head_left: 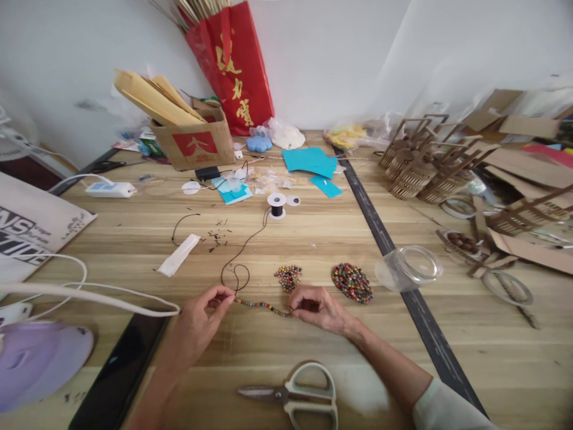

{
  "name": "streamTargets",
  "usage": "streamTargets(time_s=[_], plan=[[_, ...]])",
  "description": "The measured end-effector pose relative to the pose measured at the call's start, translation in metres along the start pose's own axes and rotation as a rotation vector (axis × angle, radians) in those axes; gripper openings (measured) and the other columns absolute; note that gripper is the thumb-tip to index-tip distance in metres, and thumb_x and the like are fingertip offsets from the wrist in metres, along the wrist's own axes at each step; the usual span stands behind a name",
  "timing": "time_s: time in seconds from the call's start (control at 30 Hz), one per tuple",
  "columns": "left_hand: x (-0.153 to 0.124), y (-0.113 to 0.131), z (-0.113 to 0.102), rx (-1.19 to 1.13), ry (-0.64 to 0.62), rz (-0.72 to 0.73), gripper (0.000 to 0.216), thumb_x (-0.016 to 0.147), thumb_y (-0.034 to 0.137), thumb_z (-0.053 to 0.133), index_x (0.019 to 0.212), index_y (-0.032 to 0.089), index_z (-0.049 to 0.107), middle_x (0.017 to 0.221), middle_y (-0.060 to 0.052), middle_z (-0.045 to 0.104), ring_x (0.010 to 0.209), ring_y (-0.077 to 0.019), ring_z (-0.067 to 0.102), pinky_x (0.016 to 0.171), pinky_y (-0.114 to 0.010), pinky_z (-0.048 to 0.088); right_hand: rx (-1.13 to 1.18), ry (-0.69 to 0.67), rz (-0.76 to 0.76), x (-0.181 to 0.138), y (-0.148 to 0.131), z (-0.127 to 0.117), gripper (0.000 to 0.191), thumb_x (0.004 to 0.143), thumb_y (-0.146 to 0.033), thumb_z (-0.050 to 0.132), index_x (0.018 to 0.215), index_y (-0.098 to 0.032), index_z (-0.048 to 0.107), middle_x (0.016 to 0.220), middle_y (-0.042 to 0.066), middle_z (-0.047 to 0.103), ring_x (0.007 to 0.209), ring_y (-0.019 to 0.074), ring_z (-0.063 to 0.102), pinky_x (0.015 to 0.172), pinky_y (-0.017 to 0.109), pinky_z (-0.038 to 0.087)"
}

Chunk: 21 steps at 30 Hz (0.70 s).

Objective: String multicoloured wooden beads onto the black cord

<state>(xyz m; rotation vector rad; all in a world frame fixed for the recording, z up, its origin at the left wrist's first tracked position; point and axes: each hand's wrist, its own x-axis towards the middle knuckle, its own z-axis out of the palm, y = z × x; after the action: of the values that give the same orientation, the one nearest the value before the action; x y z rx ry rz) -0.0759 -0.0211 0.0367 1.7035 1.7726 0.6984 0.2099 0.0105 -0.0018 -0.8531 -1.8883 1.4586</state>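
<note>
A short string of colourful beads [264,306] stretches between my two hands, sagging slightly above the table. My left hand [203,313] pinches its left end, where black cord [242,249] runs up to a white spool [277,206]. At the other end, my right hand [317,307] is closed with thumb and fingertips on the string; a dark bit of cord shows there. Just beyond the right hand lies a small pile of beads [289,276], and a larger bead pile [352,282] is to its right. White-handled scissors [308,394] lie nearer to me.
A clear plastic container [409,267] stands right of the beads. A black phone-like slab [119,370] and white cable [134,307] lie left of my left arm. Cord scraps [217,239] and a white paper strip [179,255] are further back. Woven baskets [416,173] stand back right.
</note>
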Motion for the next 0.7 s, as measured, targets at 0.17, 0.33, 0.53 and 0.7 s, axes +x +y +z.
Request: streamTargets(time_s=[0.17,0.33,0.53,0.7], plan=[[0.001,0.024,-0.001,-0.4,-0.067,-0.008,0.025,0.085,0.041,0.061,0.084,0.017,0.063,0.089,-0.008,0.075,0.086,-0.0211,0.069,0.083,-0.031,0.054,0.067,0.036,-0.056,0.001,-0.001,0.001,0.026,0.089,-0.04,0.063,0.079,-0.016,0.064,0.085,0.007,0.063,0.078,0.0173,0.059,0.068,0.028,0.047],[0.006,0.047,0.009,-0.428,-0.112,0.064,0.019,0.084,0.035,0.061,0.08,0.016,0.064,0.079,-0.005,0.073,0.079,-0.0186,0.068,0.079,-0.029,0.053,0.147,0.12,-0.104,0.001,0.0,0.004,0.029,0.087,-0.044,0.065,0.078,-0.017,0.064,0.084,0.008,0.063,0.078,0.0179,0.059,0.069,0.029,0.047],[0.017,0.059,0.035,-0.516,-0.288,0.104,0.019,0.084,0.033,0.058,0.076,0.015,0.061,0.073,-0.004,0.07,0.067,-0.0147,0.061,0.064,-0.024,0.049,0.233,0.183,-0.109,0.002,0.0,0.009,0.03,0.085,-0.046,0.067,0.077,-0.018,0.061,0.083,0.007,0.063,0.08,0.0182,0.059,0.072,0.03,0.047],[0.025,0.067,0.051,-0.577,-0.341,0.078,0.017,0.078,0.031,0.061,0.074,0.015,0.059,0.066,0.0,0.06,0.062,-0.0125,0.054,0.06,-0.022,0.044,0.299,0.146,-0.047,0.001,-0.001,0.011,0.029,0.083,-0.045,0.069,0.078,-0.017,0.062,0.079,0.004,0.062,0.074,0.0156,0.058,0.07,0.028,0.046]])
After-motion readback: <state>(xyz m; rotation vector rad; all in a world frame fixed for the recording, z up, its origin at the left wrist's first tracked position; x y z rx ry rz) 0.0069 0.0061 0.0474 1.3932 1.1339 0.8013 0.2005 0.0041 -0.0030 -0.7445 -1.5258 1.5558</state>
